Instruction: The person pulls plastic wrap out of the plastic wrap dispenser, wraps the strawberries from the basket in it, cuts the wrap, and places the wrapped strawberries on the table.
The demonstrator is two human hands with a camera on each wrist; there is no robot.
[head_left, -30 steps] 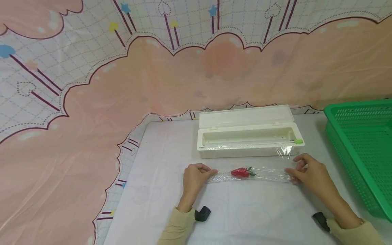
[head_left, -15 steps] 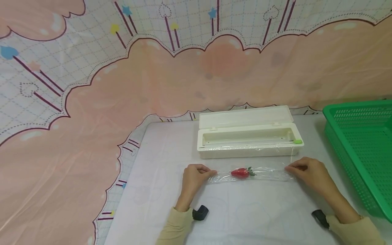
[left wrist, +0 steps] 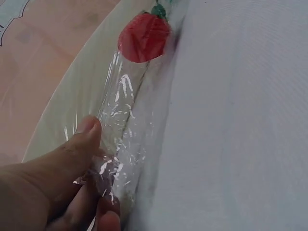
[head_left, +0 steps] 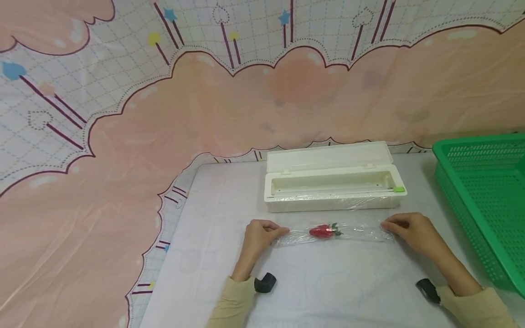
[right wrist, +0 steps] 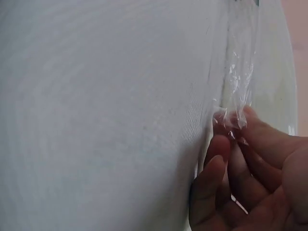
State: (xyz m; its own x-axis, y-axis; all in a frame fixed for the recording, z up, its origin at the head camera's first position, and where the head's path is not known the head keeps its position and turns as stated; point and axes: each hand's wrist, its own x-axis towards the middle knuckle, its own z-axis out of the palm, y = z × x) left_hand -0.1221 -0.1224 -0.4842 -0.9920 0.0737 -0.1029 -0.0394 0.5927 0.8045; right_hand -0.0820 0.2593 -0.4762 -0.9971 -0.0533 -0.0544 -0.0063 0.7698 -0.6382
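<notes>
A red strawberry with green leaves lies wrapped in a strip of clear plastic wrap, stretched sideways between the two hands. At its left end, the left hand pinches the film between thumb and fingers; the crinkled film shows at those fingertips in the left wrist view. The right hand pinches the other end, where the bunched film runs up from thumb and fingers in the right wrist view. Just behind the strawberry stands an open white plastic wrap dispenser box with a green slider on its front edge.
A green plastic basket stands on the right side of the white table. The dispenser's lid leans back toward a patterned pink curtain. Black camera mounts sit at both wrists.
The right hand's fingers have drawn together and now pinch the film's right end. The strand of film rising from that hand to the dispenser is no longer seen. The left hand shifts only slightly.
</notes>
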